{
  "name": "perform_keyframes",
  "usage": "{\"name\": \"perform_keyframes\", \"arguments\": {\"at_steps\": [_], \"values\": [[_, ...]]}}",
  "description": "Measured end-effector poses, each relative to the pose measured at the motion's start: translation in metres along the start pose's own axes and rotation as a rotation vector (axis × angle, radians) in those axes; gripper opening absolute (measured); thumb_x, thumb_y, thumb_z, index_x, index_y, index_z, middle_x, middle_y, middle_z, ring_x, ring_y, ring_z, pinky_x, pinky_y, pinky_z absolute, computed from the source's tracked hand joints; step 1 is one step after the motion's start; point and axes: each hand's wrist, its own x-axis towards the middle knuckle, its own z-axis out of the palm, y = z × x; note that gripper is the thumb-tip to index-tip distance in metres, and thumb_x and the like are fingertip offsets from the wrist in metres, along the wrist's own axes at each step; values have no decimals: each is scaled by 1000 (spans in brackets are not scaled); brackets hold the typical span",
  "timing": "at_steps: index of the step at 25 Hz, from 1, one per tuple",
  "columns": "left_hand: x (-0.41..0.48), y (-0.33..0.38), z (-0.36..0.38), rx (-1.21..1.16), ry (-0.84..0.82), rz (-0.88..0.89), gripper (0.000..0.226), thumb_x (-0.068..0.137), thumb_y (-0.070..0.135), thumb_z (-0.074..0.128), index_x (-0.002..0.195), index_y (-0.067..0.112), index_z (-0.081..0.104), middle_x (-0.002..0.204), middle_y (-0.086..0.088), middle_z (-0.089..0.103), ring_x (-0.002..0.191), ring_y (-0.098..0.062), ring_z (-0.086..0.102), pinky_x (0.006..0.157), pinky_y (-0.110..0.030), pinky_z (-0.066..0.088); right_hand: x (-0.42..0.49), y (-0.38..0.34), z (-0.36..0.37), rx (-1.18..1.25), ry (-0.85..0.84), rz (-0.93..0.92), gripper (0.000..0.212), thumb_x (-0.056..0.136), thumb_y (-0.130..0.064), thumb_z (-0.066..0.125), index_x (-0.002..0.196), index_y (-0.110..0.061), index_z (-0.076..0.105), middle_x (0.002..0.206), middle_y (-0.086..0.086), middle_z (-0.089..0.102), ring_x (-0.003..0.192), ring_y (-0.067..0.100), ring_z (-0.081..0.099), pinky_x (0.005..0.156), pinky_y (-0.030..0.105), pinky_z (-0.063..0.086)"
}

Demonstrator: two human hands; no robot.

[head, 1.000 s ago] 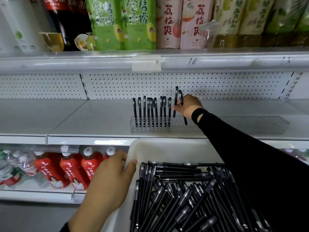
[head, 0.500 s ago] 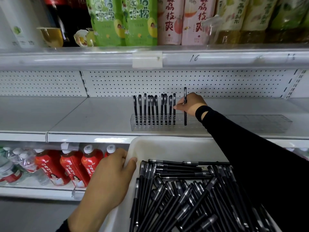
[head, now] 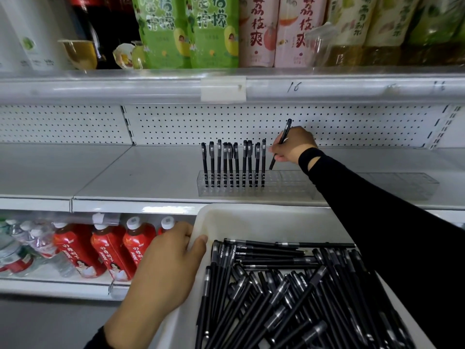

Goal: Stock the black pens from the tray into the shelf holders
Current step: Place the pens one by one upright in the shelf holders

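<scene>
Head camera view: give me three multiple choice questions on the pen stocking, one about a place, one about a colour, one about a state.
1. Where does the clear pen holder stand? A on the floor; B on the middle shelf; C among the drinks on top.
2. What colour is the tray? A blue; B red; C white.
3. How is the pen in the right hand? A tilted; B lying flat; C snapped in two.
Answers: 1 B, its base rests on that shelf's front part. 2 C, its bare wall is white. 3 A, it leans with its tip at the holder's top.
</scene>
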Motion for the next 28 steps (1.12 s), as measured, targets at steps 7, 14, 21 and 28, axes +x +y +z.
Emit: {"name": "perform_keyframes", "arguments": {"at_steps": [7,14,21,28], "values": [[0,-1,0,4,6,11,18,96,37,55,85,24,60,67,1,66,64,-8,59,56,-25,41,1,12,9,-18,-25,-6,14,88,-1,70,98,-9,67,97,12,71,83,24,74,81,37,62],[-1,-1,1,7,11,18,21,96,38,54,84,23,59,67,0,64,64,-9,59,60,-31,46,2,20,22,-242,-46,-74,21,86,-5,70,106,-12,66,88,9,74,78,22,75,84,41,61],[0,-1,1,2,10,8,18,97,37,54,86,25,60,66,2,65,64,-7,59,56,-26,42,1,19,19,-165,4,-70,19,87,-4,69,103,-15,66,90,6,73,76,21,75,81,40,62],[-2,1,0,14,17,8,21,96,38,54,82,24,59,64,1,61,61,-8,56,55,-28,41,0,21,19,-195,-12,-70,20,86,-6,71,103,-14,67,89,6,74,77,21,74,83,40,61]]}}
